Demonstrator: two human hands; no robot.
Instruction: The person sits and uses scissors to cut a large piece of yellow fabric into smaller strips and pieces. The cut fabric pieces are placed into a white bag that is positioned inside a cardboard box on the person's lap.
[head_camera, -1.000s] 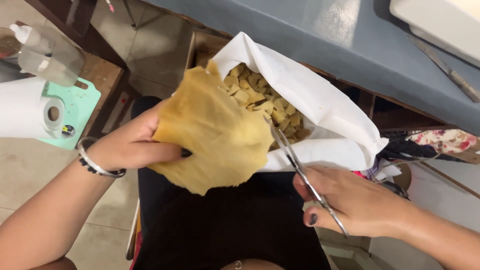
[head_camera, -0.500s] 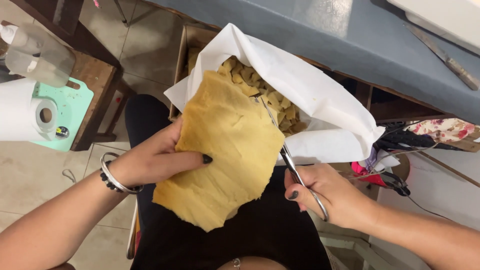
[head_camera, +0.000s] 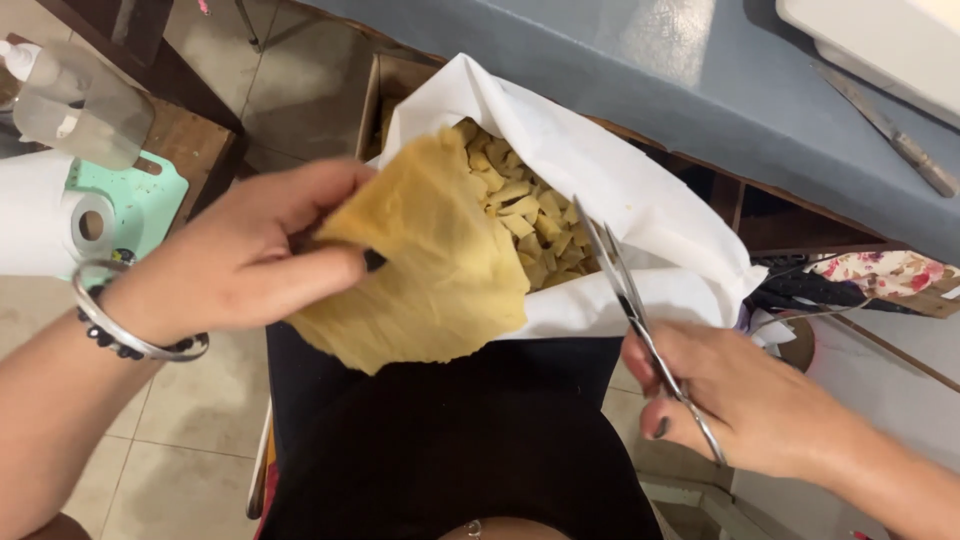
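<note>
My left hand (head_camera: 235, 260) grips a floppy yellow sheet of cloth-like material (head_camera: 430, 265) by its upper left edge, holding it over my black-clad lap. My right hand (head_camera: 745, 400) holds metal scissors (head_camera: 640, 310) with the blades pointing up toward the sheet's right edge, a small gap apart from it. Behind the sheet lies a white cloth-lined box (head_camera: 640, 190) filled with several small yellow cut pieces (head_camera: 525, 220).
A grey-blue table (head_camera: 700, 90) runs across the top with a second pair of scissors (head_camera: 885, 130) on it. At the left stand a paper roll (head_camera: 50, 215), a clear bottle (head_camera: 75, 105) and a mint board (head_camera: 140, 205). Flowered fabric (head_camera: 885, 275) lies at the right.
My left hand has turned and lifted the yellow sheet, gathering it more to the left. The scissors have come off the sheet's edge and sit slightly to the right.
</note>
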